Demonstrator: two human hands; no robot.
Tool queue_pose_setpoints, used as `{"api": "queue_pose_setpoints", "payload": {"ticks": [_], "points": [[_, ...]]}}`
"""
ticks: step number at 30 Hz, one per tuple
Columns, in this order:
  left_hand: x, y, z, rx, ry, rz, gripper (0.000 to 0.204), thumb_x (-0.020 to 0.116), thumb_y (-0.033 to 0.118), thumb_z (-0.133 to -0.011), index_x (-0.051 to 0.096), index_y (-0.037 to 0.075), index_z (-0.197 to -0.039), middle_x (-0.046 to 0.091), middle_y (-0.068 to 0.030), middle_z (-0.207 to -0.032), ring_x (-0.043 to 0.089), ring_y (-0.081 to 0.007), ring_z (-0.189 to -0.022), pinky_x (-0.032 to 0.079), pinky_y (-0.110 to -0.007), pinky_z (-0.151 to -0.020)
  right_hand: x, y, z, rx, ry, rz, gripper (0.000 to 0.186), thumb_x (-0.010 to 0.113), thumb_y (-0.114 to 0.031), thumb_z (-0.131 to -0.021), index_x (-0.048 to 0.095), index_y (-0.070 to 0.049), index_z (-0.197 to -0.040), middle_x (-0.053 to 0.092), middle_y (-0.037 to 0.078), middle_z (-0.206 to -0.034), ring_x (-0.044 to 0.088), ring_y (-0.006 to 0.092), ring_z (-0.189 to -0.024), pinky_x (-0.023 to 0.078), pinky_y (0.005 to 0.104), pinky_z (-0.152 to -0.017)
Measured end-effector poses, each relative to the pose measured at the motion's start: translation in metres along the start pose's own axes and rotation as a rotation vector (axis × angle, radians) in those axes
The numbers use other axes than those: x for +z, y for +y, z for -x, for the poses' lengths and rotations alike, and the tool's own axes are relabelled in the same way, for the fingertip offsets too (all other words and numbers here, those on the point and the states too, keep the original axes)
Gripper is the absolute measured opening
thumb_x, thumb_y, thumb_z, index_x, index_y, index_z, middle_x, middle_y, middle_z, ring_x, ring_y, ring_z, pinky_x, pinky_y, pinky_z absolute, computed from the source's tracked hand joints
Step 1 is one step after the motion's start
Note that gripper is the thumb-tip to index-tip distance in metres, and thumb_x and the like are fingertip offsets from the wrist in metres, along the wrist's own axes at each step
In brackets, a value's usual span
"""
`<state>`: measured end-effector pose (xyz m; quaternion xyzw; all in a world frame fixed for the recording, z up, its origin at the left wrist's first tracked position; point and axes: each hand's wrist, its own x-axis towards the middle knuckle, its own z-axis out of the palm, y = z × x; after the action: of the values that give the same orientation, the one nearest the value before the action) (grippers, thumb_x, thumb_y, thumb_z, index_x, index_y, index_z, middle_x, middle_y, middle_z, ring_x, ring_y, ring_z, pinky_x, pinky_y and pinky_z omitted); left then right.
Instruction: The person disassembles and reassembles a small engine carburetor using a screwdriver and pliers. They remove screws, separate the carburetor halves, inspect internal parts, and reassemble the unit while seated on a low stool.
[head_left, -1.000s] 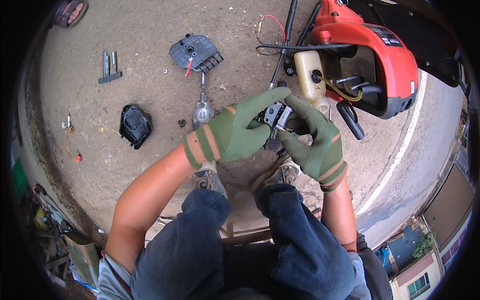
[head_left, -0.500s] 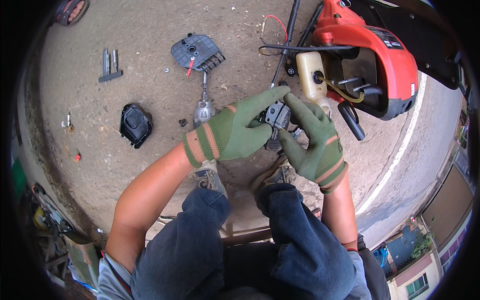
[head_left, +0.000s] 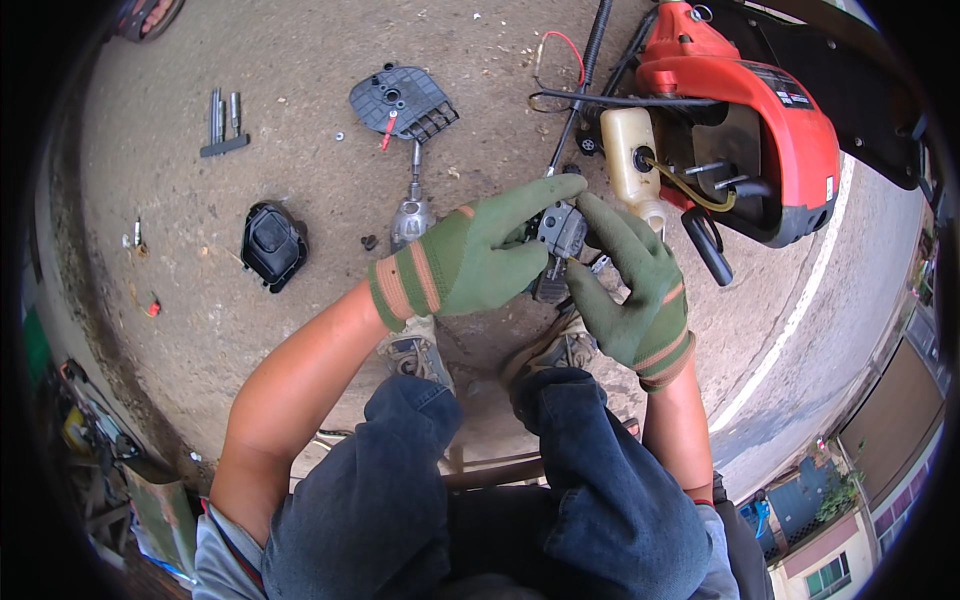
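Between both gloved hands, over the gap between my shoes, I hold a small grey carburetor [head_left: 562,229] with round holes in its face. My left hand [head_left: 487,248], in a green glove with tan stripes, grips its left side between thumb and fingers. From the right, my right hand [head_left: 632,283] in a matching glove has its fingers at the carburetor's top and its thumb near the lower edge. A dark part [head_left: 550,288] shows just below it, partly hidden by the gloves. Beside my left hand lies a silver power driver [head_left: 411,220] with a long socket.
A red engine housing [head_left: 800,130] with a yellowish fuel tank [head_left: 630,150] stands at the right. On the ground are a black ribbed cover [head_left: 420,95], a red-handled screwdriver [head_left: 389,130], a black air filter housing [head_left: 273,246] and a T-handled wrench [head_left: 224,146]. A sandalled foot [head_left: 150,18] shows far left.
Both hands stay on the carburetor, which has turned slightly in their grip. The view has shifted a little, so things on the ground appear slightly farther right.
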<state>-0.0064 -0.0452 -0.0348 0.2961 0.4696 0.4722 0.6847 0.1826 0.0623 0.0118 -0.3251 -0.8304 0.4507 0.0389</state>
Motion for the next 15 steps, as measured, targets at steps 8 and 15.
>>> {"api": "queue_pose_setpoints", "payload": {"ticks": [8, 15], "points": [[-0.006, -0.007, -0.002, -0.073, 0.056, 0.183, 0.052, 0.058, 0.009, -0.101, 0.046, -0.001, -0.151, 0.062, -0.0117, -0.132, 0.065, -0.0174, -0.115, 0.057, -0.036, -0.094, 0.007, 0.002, 0.001, 0.011, 0.047, -0.092, 0.063, 0.078, -0.007, -0.081, 0.06, -0.003, -0.141, 0.067, 0.02, -0.118, 0.067, 0.0348, -0.105, 0.053, 0.0413, -0.092], [-0.013, -0.009, -0.007, -0.168, 0.108, 0.455, 0.042, 0.061, 0.019, -0.104, 0.056, 0.0, -0.14, 0.068, -0.0109, -0.124, 0.068, -0.0202, -0.112, 0.058, -0.037, -0.094, 0.024, -0.008, -0.01, -0.027, 0.072, 0.015, 0.064, 0.079, -0.014, -0.082, 0.059, -0.006, -0.141, 0.068, 0.017, -0.108, 0.067, 0.0352, -0.093, 0.055, 0.0408, -0.084]]}}
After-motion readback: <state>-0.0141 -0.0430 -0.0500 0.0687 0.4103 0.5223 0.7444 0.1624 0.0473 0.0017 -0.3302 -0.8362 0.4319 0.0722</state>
